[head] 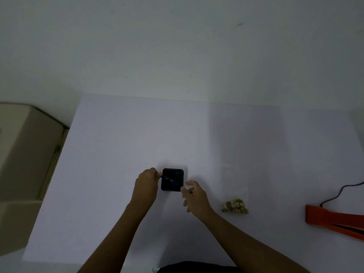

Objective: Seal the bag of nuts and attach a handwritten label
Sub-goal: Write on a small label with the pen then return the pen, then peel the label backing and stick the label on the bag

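Note:
A clear plastic bag (pixel 234 180) lies flat on the white table (pixel 118 154), with a small heap of nuts (pixel 234 207) at its near end. A dark square object (pixel 172 180) lies at the table's middle. A blue pen (pixel 169 178) slants across it. My left hand (pixel 146 184) pinches the pen's left end, at the object's left edge. My right hand (pixel 194 195) hovers at the object's lower right corner with fingers spread and nothing in it. The bag lies apart from both hands, to the right.
An orange heat sealer (pixel 332 219) with a black cord (pixel 340 192) lies at the right edge. A beige box-like unit (pixel 23 154) stands left of the table. A white wall rises behind the table.

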